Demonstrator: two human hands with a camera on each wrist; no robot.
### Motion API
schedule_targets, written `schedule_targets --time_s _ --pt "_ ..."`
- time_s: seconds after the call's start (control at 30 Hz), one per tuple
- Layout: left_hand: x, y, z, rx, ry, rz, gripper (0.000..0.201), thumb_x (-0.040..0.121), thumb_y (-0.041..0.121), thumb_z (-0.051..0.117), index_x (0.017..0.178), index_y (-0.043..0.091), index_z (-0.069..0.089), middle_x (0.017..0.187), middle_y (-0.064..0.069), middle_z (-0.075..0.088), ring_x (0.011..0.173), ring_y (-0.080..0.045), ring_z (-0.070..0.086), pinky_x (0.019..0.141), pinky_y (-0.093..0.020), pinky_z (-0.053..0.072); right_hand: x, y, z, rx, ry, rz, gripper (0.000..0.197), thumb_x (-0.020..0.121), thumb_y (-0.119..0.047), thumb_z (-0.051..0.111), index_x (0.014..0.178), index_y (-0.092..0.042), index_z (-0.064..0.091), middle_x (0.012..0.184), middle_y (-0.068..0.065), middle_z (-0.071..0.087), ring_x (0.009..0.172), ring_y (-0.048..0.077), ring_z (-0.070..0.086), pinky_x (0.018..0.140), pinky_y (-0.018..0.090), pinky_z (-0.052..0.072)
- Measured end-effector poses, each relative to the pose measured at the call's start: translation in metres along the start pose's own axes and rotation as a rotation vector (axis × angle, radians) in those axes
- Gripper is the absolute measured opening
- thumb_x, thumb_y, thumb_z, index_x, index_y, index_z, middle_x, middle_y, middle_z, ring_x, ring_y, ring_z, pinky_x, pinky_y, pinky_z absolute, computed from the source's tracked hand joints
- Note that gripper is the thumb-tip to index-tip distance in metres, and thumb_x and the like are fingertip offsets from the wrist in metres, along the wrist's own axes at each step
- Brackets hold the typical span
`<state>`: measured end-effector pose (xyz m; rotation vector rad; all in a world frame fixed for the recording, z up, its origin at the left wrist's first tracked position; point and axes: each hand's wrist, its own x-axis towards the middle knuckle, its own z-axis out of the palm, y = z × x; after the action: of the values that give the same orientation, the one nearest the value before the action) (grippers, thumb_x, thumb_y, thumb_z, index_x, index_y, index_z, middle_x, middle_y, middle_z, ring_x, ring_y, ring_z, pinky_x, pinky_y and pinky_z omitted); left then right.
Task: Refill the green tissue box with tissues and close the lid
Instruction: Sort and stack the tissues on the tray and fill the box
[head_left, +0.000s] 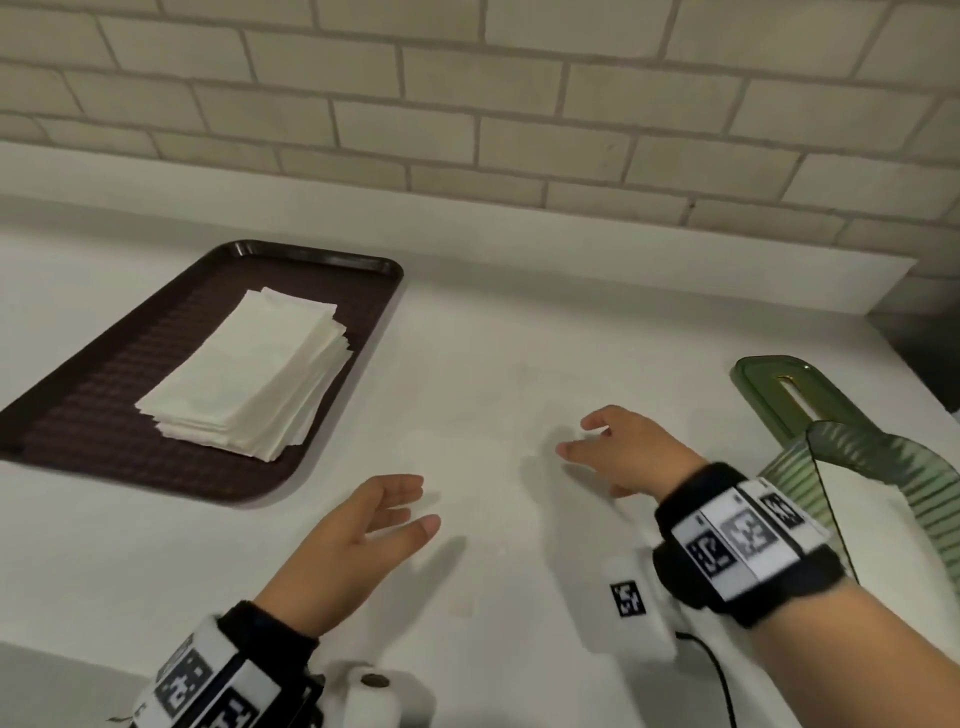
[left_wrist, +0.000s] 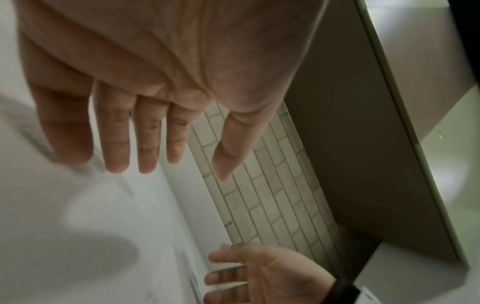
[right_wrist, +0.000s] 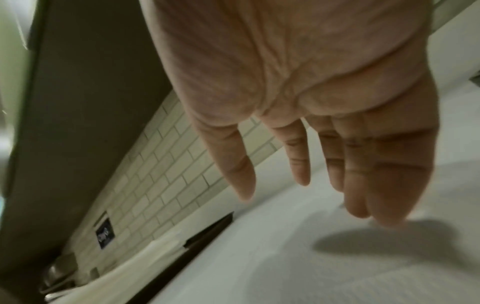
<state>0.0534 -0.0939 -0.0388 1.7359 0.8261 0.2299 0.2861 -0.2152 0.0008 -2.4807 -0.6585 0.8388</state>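
Both hands hover empty over the white surface with fingers loosely spread: the left hand at lower centre of the frame, the right hand right of centre. At the right edge stands the green tissue box, its slotted lid off and just behind it. Upper left, a stack of tissues lies on a dark tray.

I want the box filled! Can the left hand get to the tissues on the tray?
Probably yes. The left hand is open and holds nothing, and only bare counter lies between it and the tissues on the tray.
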Motion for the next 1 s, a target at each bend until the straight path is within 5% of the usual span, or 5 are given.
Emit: schedule_targets --time_s 0.1,0.37,0.57,0.7,1.0 --pt "0.003 -0.006 -0.004 0.013 0.082 -0.022 0.037 0.081 0.036 0.068 0.115 0.033 0.054 0.123 0.017 0.053 0.116 0.001 0.047 0.079 -0.009 0.039 0.019 -0.011 0.003 -0.149 0.033 0.095 0.081 0.080 -0.053 0.063 0.139 -0.007 0.034 0.139 0.011 0.044 0.118 0.029 0.052 0.097 0.038 0.048" --pt "0.001 -0.005 -0.001 0.478 -0.036 -0.073 0.094 0.068 0.065 0.062 0.146 0.036 0.019 0.158 0.004 0.000 0.145 -0.014 0.000 0.118 -0.037 0.012 0.033 -0.024 0.018 -0.504 0.096 0.165 0.115 0.061 -0.071 0.069 0.141 -0.003 0.022 0.136 0.014 0.035 0.124 0.027 0.044 0.100 0.036 0.042" --pt "0.003 -0.006 -0.001 0.599 0.045 -0.062 0.071 0.080 0.043 0.066 0.140 0.038 0.027 0.153 0.011 0.012 0.138 -0.016 0.020 0.110 -0.037 0.022 0.031 -0.015 0.010 -0.346 0.075 0.193 0.109 0.055 -0.060 0.080 0.134 0.001 0.035 0.128 0.010 0.052 0.114 0.025 0.055 0.086 0.027 0.046" --pt "0.005 -0.007 -0.005 0.549 0.073 -0.100 0.071 0.074 0.040 0.073 0.133 0.036 0.034 0.135 0.009 0.028 0.119 -0.014 0.045 0.104 -0.035 0.033 0.030 -0.007 0.004 -0.266 0.096 0.233 0.123 0.052 -0.051 0.086 0.140 0.002 0.019 0.132 0.012 0.049 0.118 0.029 0.053 0.095 0.036 0.048" --pt "0.008 -0.003 -0.005 0.417 0.070 -0.145 0.073 0.069 0.024 0.080 0.127 0.024 0.036 0.117 0.001 0.047 0.107 -0.019 0.052 0.099 -0.036 0.041 0.029 0.020 -0.011 0.044 0.319 0.085 0.039 0.085 -0.024 0.067 0.117 -0.006 0.055 0.107 0.009 0.059 0.094 0.027 0.059 0.086 0.031 0.048"
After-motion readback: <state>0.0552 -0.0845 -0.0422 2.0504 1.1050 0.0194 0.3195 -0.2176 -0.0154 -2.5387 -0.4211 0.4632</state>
